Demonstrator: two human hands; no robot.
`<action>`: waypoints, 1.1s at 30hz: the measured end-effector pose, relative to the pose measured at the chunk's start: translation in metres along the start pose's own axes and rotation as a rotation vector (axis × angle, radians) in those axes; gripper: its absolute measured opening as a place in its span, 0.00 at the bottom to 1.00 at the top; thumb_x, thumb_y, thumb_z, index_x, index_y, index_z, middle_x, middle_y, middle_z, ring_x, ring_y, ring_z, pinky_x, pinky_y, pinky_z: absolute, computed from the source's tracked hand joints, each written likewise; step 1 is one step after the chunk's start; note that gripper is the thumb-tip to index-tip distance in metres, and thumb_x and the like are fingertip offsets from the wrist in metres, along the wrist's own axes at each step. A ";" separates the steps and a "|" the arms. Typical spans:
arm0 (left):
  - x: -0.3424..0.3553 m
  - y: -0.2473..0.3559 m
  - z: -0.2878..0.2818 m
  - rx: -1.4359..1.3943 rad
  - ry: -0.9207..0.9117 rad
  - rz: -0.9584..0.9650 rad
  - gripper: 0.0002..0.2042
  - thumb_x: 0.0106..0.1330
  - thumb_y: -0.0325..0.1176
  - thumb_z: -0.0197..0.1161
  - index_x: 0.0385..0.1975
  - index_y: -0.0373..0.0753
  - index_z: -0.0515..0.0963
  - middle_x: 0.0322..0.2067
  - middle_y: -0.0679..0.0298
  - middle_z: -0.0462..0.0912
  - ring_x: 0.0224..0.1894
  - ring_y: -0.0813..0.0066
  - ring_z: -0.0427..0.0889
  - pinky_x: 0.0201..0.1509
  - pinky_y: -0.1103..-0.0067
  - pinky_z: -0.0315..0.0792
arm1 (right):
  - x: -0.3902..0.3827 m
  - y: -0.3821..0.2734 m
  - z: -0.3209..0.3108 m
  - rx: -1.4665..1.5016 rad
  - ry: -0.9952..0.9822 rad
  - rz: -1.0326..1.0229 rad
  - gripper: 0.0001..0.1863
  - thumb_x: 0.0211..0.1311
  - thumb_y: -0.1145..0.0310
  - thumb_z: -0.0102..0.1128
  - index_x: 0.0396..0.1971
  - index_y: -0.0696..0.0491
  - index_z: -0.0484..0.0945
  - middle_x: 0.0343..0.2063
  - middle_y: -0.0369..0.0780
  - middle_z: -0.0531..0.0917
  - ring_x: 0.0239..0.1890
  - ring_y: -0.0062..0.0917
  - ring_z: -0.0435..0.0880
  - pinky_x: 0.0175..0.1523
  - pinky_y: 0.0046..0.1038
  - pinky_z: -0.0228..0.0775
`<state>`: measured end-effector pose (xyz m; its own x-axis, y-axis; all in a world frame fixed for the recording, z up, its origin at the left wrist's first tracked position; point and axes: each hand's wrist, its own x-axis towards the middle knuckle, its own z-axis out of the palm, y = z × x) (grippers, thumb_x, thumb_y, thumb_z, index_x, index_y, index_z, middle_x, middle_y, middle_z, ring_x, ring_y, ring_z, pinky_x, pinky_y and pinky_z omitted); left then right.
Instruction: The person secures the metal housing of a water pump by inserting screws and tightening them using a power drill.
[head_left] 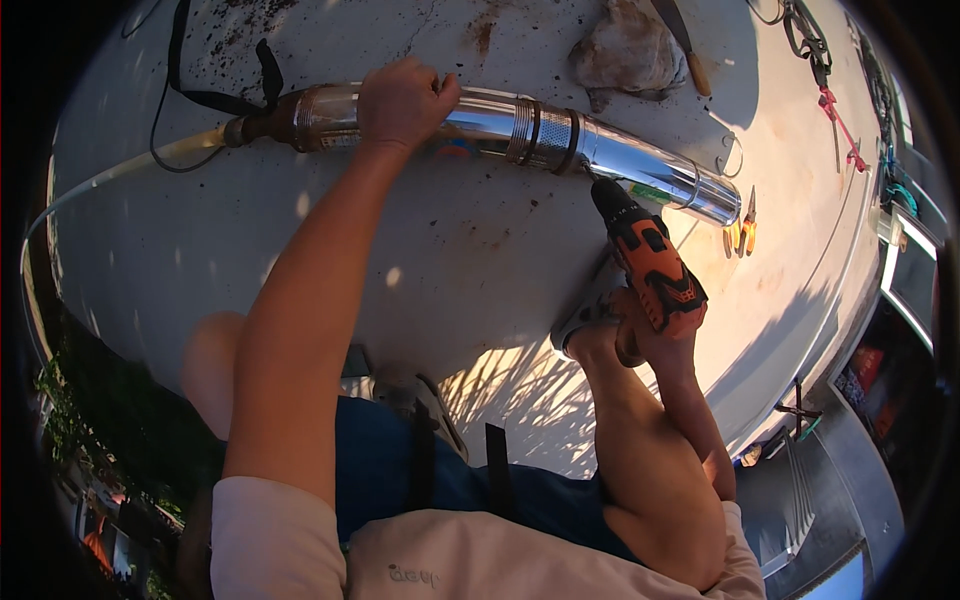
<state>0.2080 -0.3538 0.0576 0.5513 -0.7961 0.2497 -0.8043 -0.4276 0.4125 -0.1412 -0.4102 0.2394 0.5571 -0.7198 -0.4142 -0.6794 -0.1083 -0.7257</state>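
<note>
A long shiny metal cylinder, which looks like a submersible pump (pixel 490 118), lies across the pale floor in front of me. My left hand (pixel 405 102) is closed over its left part from above, fingers curled on the far side. In my right hand (pixel 645 335) is an orange and black cordless drill (pixel 655 265), gripped by its handle. The drill's tip meets the near side of the pump, just right of the perforated middle band (pixel 553 137). What exactly the bit touches there is too small to tell.
A pale hose (pixel 150 158) runs from the pump's left end, beside a black strap (pixel 215 100). Pliers with yellow-orange handles (pixel 748 235) lie near its right end. Beyond are a dirty whitish bundle (pixel 630 50) and a wooden-handled tool (pixel 697 75). Pink rope (pixel 840 125) lies far right.
</note>
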 end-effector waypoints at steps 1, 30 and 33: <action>0.000 -0.002 0.001 0.007 -0.003 -0.014 0.16 0.58 0.45 0.64 0.15 0.41 0.83 0.21 0.61 0.79 0.26 0.56 0.80 0.36 0.64 0.74 | 0.001 0.003 -0.003 -0.002 0.015 0.044 0.19 0.52 0.73 0.73 0.45 0.59 0.80 0.34 0.39 0.86 0.37 0.22 0.86 0.46 0.24 0.77; 0.001 0.002 -0.002 0.013 -0.031 -0.011 0.16 0.58 0.46 0.64 0.16 0.42 0.83 0.22 0.63 0.78 0.28 0.58 0.79 0.38 0.64 0.74 | -0.003 0.010 0.005 -0.042 -0.021 -0.092 0.18 0.54 0.73 0.71 0.45 0.57 0.79 0.34 0.38 0.84 0.35 0.24 0.84 0.43 0.27 0.78; 0.001 0.002 -0.002 0.015 -0.035 -0.013 0.16 0.58 0.46 0.64 0.16 0.42 0.83 0.22 0.63 0.78 0.28 0.58 0.79 0.37 0.64 0.74 | -0.001 0.010 0.006 -0.011 -0.033 -0.049 0.19 0.51 0.75 0.71 0.45 0.58 0.78 0.35 0.39 0.85 0.38 0.25 0.85 0.45 0.26 0.78</action>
<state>0.2076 -0.3545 0.0600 0.5536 -0.8049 0.2136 -0.8008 -0.4441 0.4019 -0.1458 -0.4061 0.2292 0.6050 -0.6905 -0.3964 -0.6560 -0.1502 -0.7396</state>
